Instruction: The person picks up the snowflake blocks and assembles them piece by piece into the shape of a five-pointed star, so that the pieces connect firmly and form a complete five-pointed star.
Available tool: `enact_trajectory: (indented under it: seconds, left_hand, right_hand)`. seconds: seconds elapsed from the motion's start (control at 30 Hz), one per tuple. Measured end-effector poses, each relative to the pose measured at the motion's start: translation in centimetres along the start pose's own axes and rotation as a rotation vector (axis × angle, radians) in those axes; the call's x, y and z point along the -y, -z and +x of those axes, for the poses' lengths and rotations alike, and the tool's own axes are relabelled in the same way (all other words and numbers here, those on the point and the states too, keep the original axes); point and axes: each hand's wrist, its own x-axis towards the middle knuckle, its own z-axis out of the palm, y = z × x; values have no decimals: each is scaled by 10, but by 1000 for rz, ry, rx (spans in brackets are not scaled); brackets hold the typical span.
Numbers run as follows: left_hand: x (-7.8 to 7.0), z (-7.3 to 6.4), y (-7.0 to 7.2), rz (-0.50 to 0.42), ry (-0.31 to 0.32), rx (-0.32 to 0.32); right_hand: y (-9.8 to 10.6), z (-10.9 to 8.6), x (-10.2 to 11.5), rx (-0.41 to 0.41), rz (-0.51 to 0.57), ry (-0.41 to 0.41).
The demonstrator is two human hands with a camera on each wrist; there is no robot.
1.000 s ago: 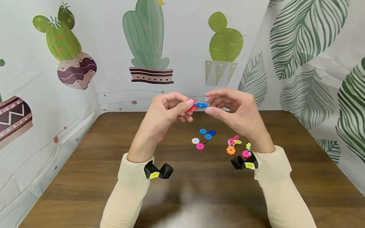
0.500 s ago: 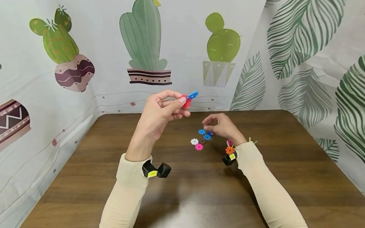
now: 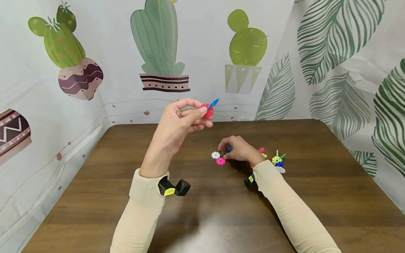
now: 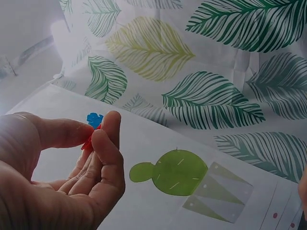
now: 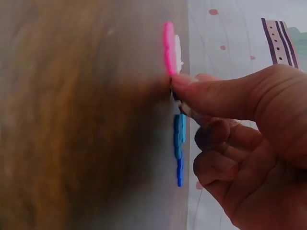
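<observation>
My left hand (image 3: 178,129) is raised above the table's far edge, pinching a red notched disc (image 3: 209,112) between thumb and fingers. A blue notched disc (image 3: 214,102) is joined to the red one and sticks up at an angle. Low over the table, my right hand (image 3: 240,149) has its thumb and forefinger around a dark brown notched disc (image 3: 222,153), partly hidden. Beside those fingertips lie a white disc (image 3: 215,155) and a pink disc (image 3: 220,161). Blue discs (image 5: 179,136) lie under the right hand, largely covered in the head view.
Right of the right wrist lies a loose group of discs, including a yellow-green one (image 3: 276,160) and a white one (image 3: 280,170). The brown wooden table (image 3: 116,202) meets a printed cloth backdrop (image 3: 207,39) at its far side.
My right hand has left the joined discs and come down to the loose discs, its fingers closing around the brown one. The left hand keeps the joined discs, their blue part now tilted upward.
</observation>
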Motion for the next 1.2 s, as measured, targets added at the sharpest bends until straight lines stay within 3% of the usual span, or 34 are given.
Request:
enact_trajectory:
  seconds: [0.2, 0.57, 0.87, 1.2]
  left_hand:
    - [-1, -2, 1, -8, -4, 8]
    - [-2, -3, 1, -29, -3, 6]
    - [0, -4, 2, -38, 0, 14]
    - [1, -3, -1, -12, 0, 29]
  right_hand:
    - [16, -7, 10, -87, 143, 53]
    - [64, -41, 74, -454, 419, 178]
    - [80, -65, 110, -692, 476, 413]
    - [84, -75, 130, -807, 407, 640]
